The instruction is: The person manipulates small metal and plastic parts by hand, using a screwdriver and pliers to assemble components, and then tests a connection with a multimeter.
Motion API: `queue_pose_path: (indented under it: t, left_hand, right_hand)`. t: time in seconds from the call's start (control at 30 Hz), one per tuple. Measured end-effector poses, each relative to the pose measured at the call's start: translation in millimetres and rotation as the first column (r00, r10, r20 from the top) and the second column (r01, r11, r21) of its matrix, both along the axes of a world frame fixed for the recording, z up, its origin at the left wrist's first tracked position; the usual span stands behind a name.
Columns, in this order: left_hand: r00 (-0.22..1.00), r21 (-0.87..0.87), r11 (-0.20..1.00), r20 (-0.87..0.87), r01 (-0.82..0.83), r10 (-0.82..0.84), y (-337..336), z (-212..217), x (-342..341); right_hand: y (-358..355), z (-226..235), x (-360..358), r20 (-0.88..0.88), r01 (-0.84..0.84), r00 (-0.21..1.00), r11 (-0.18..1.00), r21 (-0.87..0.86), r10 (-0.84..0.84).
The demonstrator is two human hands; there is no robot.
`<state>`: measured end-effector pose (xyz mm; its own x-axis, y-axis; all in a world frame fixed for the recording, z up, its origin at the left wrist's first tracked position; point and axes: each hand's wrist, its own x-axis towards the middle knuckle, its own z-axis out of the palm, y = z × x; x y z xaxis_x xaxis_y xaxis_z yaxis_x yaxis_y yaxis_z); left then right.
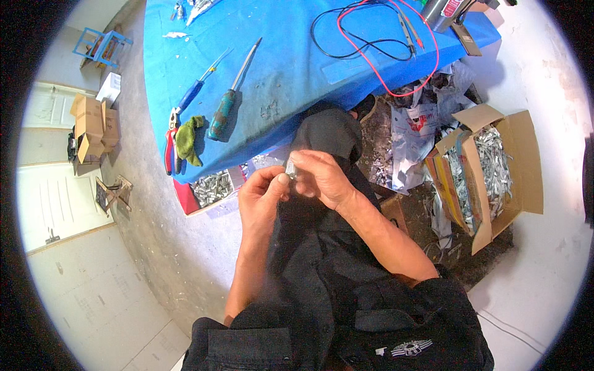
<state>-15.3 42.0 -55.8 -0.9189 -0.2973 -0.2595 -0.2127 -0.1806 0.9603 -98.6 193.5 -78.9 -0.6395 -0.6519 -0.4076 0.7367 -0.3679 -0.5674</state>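
Note:
Over my lap, beyond the table's near edge, my two hands meet at a small silvery metal piece [290, 167]. My left hand [260, 193] pinches its lower end between thumb and fingers. The fingers of my right hand [323, 178] close on it from the other side, partly covering it. What exactly the piece is, I cannot make out. On the blue-covered table [278, 74] to the left lie a large screwdriver [224, 111], a thinner blue-handled screwdriver [191, 94], red-and-blue pliers [171, 141] and a crumpled green cloth [187, 141].
Below the table's left edge sits a box of small metal pieces [212, 188]. Cardboard boxes [486, 232] filled with silvery strips stand on the right. Red and black test leads [370, 43] lie near a metal cylinder [440, 13]. Brown cartons [93, 123] stand far left.

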Motion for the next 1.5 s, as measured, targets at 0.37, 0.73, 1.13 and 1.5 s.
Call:
queue_pose_path:
  t: [0.37, 0.73, 1.13, 1.5]
  left_hand:
    - [0.999, 0.188, 0.982, 0.042, -0.024, 0.017, 5, 1, -6]
    - [0.992, -0.225, 0.970, -0.105, -0.090, 0.068, 22, 5, -7]
    - [0.981, -0.552, 0.824, -0.191, -0.126, 0.022, 20, 9, -12]
    - [0.968, -0.690, 0.721, -0.217, -0.061, -0.125, 14, 14, -17]
  right_hand:
    - [-1, -10, 0, 0.087, 0.043, 0.995, 0.999, -0.022, -0.041]
    - [-9, -9, 1, 0.084, 0.138, 0.986, 0.988, 0.063, -0.143]
    - [-16, -14, 4, 0.031, 0.208, 0.977, 0.973, 0.097, -0.212]
    - [-12, -5, 1, 0.071, 0.129, 0.987, 0.975, 0.182, -0.144]
